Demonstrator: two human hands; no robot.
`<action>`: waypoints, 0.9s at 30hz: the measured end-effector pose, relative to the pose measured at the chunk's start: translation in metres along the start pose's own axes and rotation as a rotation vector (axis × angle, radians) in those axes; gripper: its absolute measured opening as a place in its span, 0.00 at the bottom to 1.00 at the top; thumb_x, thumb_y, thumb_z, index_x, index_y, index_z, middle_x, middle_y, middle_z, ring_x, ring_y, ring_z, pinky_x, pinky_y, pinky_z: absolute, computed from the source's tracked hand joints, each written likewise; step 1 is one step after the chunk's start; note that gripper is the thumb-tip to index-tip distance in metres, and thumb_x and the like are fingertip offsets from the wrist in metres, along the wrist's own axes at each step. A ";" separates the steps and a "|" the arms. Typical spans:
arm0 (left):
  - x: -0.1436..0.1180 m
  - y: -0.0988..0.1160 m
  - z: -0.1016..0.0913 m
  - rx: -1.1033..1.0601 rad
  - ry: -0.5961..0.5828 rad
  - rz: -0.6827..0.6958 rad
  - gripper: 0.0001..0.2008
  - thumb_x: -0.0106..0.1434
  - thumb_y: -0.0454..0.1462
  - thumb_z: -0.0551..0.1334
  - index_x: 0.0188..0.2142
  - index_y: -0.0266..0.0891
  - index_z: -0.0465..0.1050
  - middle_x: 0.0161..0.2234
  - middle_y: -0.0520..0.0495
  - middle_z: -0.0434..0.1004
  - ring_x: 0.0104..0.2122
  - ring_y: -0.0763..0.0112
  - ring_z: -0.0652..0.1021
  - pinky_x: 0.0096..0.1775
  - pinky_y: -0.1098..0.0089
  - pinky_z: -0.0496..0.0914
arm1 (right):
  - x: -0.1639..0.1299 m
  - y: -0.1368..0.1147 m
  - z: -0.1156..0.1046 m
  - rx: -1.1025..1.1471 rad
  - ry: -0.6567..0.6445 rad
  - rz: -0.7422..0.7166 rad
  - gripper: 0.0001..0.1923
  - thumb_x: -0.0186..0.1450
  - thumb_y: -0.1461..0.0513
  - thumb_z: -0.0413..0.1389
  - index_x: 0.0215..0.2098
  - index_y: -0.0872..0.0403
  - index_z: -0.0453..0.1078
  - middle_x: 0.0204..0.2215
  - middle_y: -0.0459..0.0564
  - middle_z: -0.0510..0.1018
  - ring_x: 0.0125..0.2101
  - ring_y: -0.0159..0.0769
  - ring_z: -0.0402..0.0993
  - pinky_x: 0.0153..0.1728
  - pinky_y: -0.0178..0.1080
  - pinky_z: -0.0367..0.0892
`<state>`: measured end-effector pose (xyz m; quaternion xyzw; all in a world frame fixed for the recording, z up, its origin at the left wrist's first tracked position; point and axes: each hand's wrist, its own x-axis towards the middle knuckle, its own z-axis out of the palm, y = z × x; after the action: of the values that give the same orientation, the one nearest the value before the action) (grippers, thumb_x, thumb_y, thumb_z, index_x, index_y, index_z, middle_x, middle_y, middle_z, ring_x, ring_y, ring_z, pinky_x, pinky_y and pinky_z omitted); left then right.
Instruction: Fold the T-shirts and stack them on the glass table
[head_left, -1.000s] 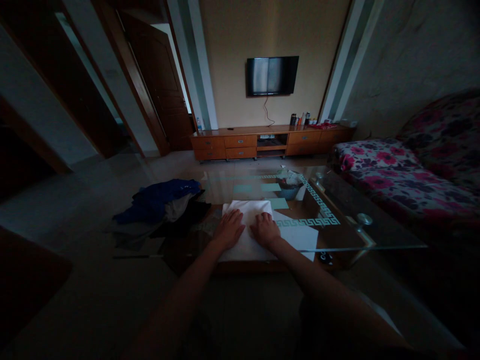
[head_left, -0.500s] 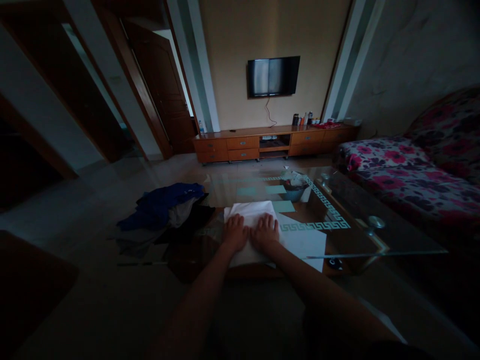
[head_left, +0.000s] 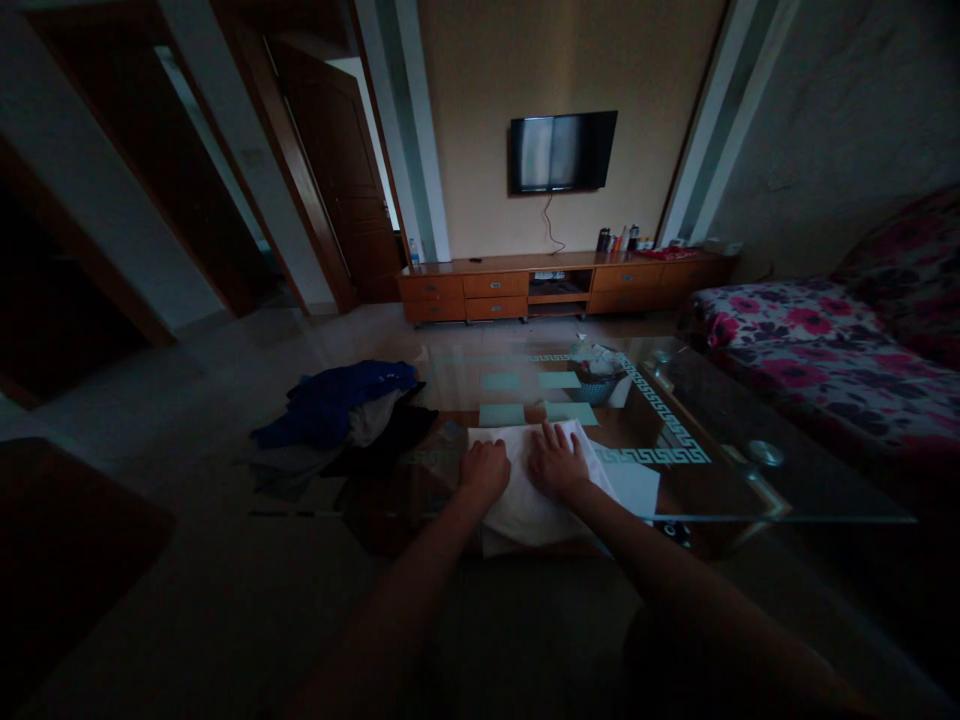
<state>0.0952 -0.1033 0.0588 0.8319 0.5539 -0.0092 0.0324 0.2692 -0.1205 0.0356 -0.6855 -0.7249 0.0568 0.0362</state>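
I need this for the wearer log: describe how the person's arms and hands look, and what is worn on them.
Both forearms are bare up to the frame's lower edge, no sleeves showing. The left hand and right hand wear no gloves; in this dim light no watch, ring or marking can be made out.

Desk (head_left: 720,490), centre of room: folded cloth (head_left: 525,500) on its near edge, left hand (head_left: 486,470) on the cloth's left part, right hand (head_left: 559,465) on its right part, the two hands side by side; sheet of paper (head_left: 634,487) just right of the cloth; heap of clothes (head_left: 349,415) at the left end; small basket (head_left: 598,375) toward the far side. Sofa (head_left: 810,355) right of the desk. Cabinet (head_left: 555,285) against the far wall behind the desk, television (head_left: 563,151) on the wall above it, door (head_left: 345,180) to the left.
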 end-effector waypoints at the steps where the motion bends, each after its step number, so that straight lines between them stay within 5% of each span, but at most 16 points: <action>1: 0.000 -0.001 0.003 -0.013 0.079 0.024 0.21 0.71 0.38 0.50 0.58 0.36 0.71 0.55 0.32 0.74 0.58 0.52 0.72 0.57 0.54 0.67 | -0.003 -0.009 0.004 0.025 0.015 -0.009 0.34 0.75 0.50 0.39 0.75 0.54 0.49 0.75 0.58 0.42 0.73 0.54 0.38 0.68 0.59 0.35; 5: 0.001 -0.013 0.024 -0.083 0.208 0.120 0.25 0.72 0.41 0.50 0.66 0.39 0.62 0.68 0.40 0.61 0.68 0.58 0.60 0.68 0.56 0.53 | -0.010 -0.025 0.019 0.102 0.002 -0.082 0.33 0.75 0.46 0.34 0.76 0.45 0.44 0.75 0.51 0.40 0.73 0.48 0.35 0.69 0.56 0.34; 11: 0.005 -0.043 0.035 -0.159 0.100 0.087 0.31 0.73 0.47 0.48 0.71 0.35 0.55 0.73 0.41 0.48 0.72 0.59 0.50 0.69 0.57 0.48 | 0.005 0.035 0.012 0.095 -0.040 0.071 0.39 0.73 0.40 0.33 0.76 0.46 0.41 0.75 0.50 0.39 0.74 0.44 0.31 0.69 0.55 0.33; 15: 0.006 -0.048 0.035 -0.139 0.133 0.058 0.32 0.73 0.47 0.49 0.71 0.36 0.54 0.73 0.43 0.48 0.72 0.60 0.52 0.69 0.57 0.49 | 0.009 0.049 0.006 0.059 0.001 0.124 0.36 0.75 0.45 0.32 0.76 0.50 0.44 0.75 0.52 0.42 0.73 0.43 0.34 0.69 0.58 0.33; 20: 0.011 -0.037 0.037 -0.111 0.167 -0.183 0.33 0.70 0.49 0.51 0.71 0.42 0.55 0.73 0.42 0.50 0.71 0.55 0.54 0.68 0.52 0.49 | -0.013 -0.008 0.013 -0.020 0.141 0.144 0.39 0.74 0.44 0.36 0.74 0.60 0.49 0.74 0.64 0.40 0.72 0.58 0.35 0.66 0.67 0.30; 23: 0.010 -0.028 0.031 -0.102 0.176 -0.367 0.33 0.70 0.49 0.50 0.71 0.40 0.55 0.72 0.36 0.51 0.70 0.49 0.57 0.65 0.48 0.52 | -0.025 -0.028 0.017 0.054 0.028 0.002 0.38 0.73 0.42 0.34 0.76 0.50 0.44 0.75 0.56 0.40 0.73 0.56 0.36 0.66 0.68 0.36; 27: -0.002 -0.014 0.013 -0.002 0.162 -0.378 0.31 0.70 0.51 0.48 0.64 0.34 0.66 0.64 0.28 0.65 0.64 0.42 0.65 0.62 0.43 0.54 | -0.017 0.004 -0.004 0.050 -0.209 -0.081 0.32 0.74 0.45 0.33 0.75 0.36 0.42 0.75 0.42 0.38 0.73 0.50 0.34 0.67 0.65 0.33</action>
<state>0.0815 -0.1007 0.0453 0.7110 0.7011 0.0525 -0.0140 0.2742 -0.1373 0.0395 -0.6450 -0.7500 0.1447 -0.0203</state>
